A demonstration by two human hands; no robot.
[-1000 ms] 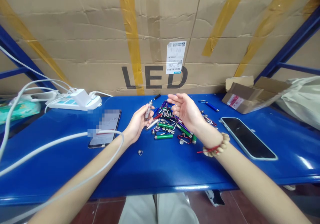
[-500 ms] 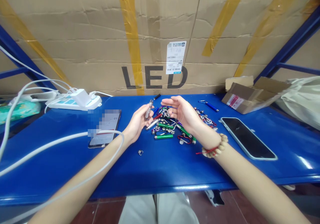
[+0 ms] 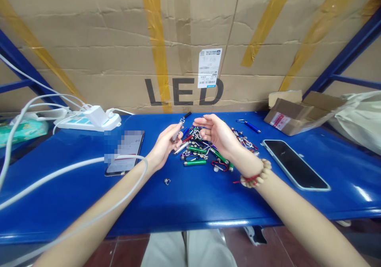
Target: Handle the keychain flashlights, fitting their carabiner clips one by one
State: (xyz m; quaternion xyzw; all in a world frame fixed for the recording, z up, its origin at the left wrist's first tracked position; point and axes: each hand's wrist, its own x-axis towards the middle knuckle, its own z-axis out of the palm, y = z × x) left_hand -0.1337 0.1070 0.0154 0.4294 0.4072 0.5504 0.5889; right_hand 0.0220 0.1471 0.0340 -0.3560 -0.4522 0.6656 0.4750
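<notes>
- Tipped over more since the earlier frame: slim loop-ended silver metal tube (image 3: 176,134), aiming at 1 o'clock.
- Left hand (image 3: 163,146) pinches it over the glossy blue desk (image 3: 190,203); right hand (image 3: 222,138), 3 o'clock, loosely cupped, looks empty.
- Probably light, stiff, kinda slick; I'd grip it mid-barrel.

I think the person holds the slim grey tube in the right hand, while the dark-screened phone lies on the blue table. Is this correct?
Not quite: the head view shows the slim grey tube in the left hand. The dark-screened phone does lie on the blue table.
</notes>
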